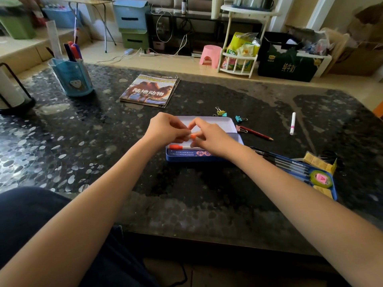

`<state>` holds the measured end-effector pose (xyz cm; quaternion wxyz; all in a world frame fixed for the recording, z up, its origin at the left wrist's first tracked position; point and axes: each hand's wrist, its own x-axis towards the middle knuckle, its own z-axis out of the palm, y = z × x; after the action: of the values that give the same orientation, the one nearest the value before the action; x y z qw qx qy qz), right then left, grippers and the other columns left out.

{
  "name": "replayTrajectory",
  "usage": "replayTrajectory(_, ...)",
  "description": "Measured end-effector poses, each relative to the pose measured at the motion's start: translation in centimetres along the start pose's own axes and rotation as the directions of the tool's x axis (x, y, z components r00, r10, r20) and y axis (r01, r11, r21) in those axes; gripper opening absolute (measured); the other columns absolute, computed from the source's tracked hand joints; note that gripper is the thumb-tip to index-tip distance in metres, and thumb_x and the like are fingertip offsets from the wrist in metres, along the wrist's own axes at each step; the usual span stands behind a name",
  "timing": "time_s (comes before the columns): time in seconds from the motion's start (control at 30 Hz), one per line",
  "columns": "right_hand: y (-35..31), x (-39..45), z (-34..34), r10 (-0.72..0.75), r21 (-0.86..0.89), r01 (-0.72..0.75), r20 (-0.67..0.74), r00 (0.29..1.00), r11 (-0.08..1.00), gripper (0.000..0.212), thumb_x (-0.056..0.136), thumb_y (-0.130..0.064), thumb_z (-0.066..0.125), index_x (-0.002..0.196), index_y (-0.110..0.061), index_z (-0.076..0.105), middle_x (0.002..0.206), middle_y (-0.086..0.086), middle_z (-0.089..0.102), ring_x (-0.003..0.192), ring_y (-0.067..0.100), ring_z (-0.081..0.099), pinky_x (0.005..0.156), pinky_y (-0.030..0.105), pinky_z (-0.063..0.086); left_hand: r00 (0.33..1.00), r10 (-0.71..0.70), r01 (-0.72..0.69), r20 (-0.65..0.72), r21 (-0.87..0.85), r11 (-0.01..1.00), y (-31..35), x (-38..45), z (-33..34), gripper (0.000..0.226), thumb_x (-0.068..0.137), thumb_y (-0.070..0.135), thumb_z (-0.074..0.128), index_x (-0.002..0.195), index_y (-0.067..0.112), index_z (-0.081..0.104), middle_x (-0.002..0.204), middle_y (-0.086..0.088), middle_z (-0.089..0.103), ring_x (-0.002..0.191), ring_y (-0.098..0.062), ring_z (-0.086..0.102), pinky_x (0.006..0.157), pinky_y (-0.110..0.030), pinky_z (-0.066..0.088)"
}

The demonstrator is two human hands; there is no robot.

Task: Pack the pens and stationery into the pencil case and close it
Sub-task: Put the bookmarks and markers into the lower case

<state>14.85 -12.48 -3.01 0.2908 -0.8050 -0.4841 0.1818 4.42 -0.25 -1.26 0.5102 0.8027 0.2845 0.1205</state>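
An open blue tin pencil case (187, 157) lies in the middle of the table, its pale lid (226, 124) tilted back. Inside it lies a white pen with an orange cap (176, 147). Just above the case, my left hand (167, 129) and my right hand (209, 137) pinch a second orange-capped pen (193, 136) between their fingertips. Right of the case lie several coloured binder clips (240, 119), a red pencil (257, 133) and a white marker (292, 123).
A blue tray (331, 189) at the right holds several dark pens, tape and yellow erasers. A magazine (150, 90) lies behind the case. A blue pen holder (72, 78) and a black stand (16, 94) occupy the far left. The near table edge runs below my forearms.
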Motion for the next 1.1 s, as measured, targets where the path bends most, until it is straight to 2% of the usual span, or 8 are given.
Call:
replayTrajectory(0.1, 1.0, -0.4, -0.3, 0.016, -0.069, -0.018, -0.022, 1.0, 0.997, 0.033, 0.083, -0.007, 0.068, 0.11, -0.017, 0.053, 0.113, 0.007, 0.067, 0.105, 0.016, 0.061, 0.093, 0.031, 0.049, 0.998, -0.015, 0.019, -0.069, 0.056, 0.998, -0.7, 0.4, -1.1, 0.01, 0.073, 0.006, 0.077, 0.071, 0.013, 0.07, 0.079, -0.009, 0.072, 0.07, -0.017, 0.069, 0.073, -0.027, 0.058)
replayTrajectory(0.17, 2.2, -1.0, -0.7, 0.022, -0.149, -0.033, -0.075, 0.997, 0.988, 0.021, 0.084, -0.007, 0.066, 0.105, -0.013, 0.063, 0.105, 0.004, 0.067, 0.099, 0.015, 0.06, 0.094, 0.033, 0.048, 0.994, 0.01, 0.01, -0.112, 0.179, 0.984, -1.1, 0.6, -1.7, 0.011, 0.073, 0.011, 0.078, 0.071, 0.016, 0.069, 0.078, -0.003, 0.07, 0.07, -0.012, 0.065, 0.073, -0.026, 0.055)
replayTrajectory(0.27, 3.0, -2.4, -1.2, 0.093, -0.121, -0.107, -0.113, 0.989, 0.987, 0.019, 0.09, -0.009, 0.059, 0.103, -0.013, 0.072, 0.103, -0.001, 0.067, 0.096, 0.008, 0.056, 0.086, -0.003, 0.027, 0.99, 0.11, -0.048, -0.091, 0.513, 0.857, -1.1, 0.4, -1.6, 0.005, 0.079, 0.021, 0.073, 0.075, 0.023, 0.072, 0.081, 0.005, 0.067, 0.08, -0.013, 0.06, 0.07, -0.029, 0.046)
replayTrajectory(0.33, 3.3, -2.5, -1.3, 0.102, -0.11, -0.117, -0.129, 0.986, 0.987, 0.022, 0.092, -0.008, 0.055, 0.106, -0.012, 0.072, 0.108, 0.0, 0.067, 0.099, 0.009, 0.056, 0.073, -0.001, 0.014, 0.992, 0.11, -0.056, -0.056, 0.596, 0.801, -0.8, 0.1, -1.5, 0.008, 0.082, 0.021, 0.069, 0.079, 0.026, 0.073, 0.083, 0.007, 0.066, 0.083, -0.013, 0.058, 0.069, -0.031, 0.045)
replayTrajectory(0.47, 3.3, -2.5, -1.5, 0.113, -0.114, -0.129, -0.133, 0.985, 0.985, 0.024, 0.092, -0.008, 0.055, 0.109, -0.012, 0.072, 0.111, 0.002, 0.067, 0.104, 0.012, 0.058, 0.078, 0.005, 0.016, 0.994, 0.109, -0.086, -0.004, 0.584, 0.807, -0.9, 0.2, -1.5, 0.007, 0.081, 0.022, 0.071, 0.078, 0.027, 0.075, 0.087, 0.004, 0.071, 0.086, -0.015, 0.062, 0.077, -0.034, 0.053)
replayTrajectory(0.63, 3.5, -2.3, -1.3, 0.155, -0.085, -0.17, -0.159, 0.975, 0.982, 0.024, 0.092, -0.009, 0.056, 0.11, -0.012, 0.071, 0.114, 0.002, 0.067, 0.106, 0.013, 0.059, 0.098, 0.016, 0.027, 0.995, 0.073, -0.104, 0.074, 0.713, 0.694, -1.2, 0.2, -1.1, 0.011, 0.086, 0.027, 0.067, 0.09, 0.03, 0.075, 0.098, 0.005, 0.069, 0.095, -0.019, 0.059, 0.085, -0.035, 0.047)
replayTrajectory(0.93, 3.7, -1.9, -1.4, 0.158, -0.093, -0.168, -0.108, 0.982, 0.981, 0.026, 0.094, -0.01, 0.053, 0.113, -0.014, 0.07, 0.118, 0.0, 0.065, 0.11, 0.011, 0.056, 0.089, 0.016, 0.016, 0.995, 0.087, -0.092, 0.041, 0.672, 0.735, -1.5, 0.7, -1.3, 0.024, 0.086, 0.012, 0.059, 0.08, 0.029, 0.074, 0.096, 0.006, 0.07, 0.094, -0.017, 0.062, 0.087, -0.036, 0.051)
replayTrajectory(1.1, 4.9, -2.1, -2.2, 0.107, -0.046, -0.117, -0.191, 0.976, 0.992, 0.026, 0.091, -0.007, 0.055, 0.111, -0.015, 0.07, 0.116, 0.001, 0.068, 0.109, 0.011, 0.058, 0.101, 0.024, 0.036, 0.987, 0.163, -0.102, -0.019, 0.703, 0.703, -1.1, 0.5, -0.8, 0.031, 0.086, 0.006, 0.05, 0.09, 0.027, 0.074, 0.099, 0.006, 0.071, 0.095, -0.02, 0.061, 0.088, -0.036, 0.048)
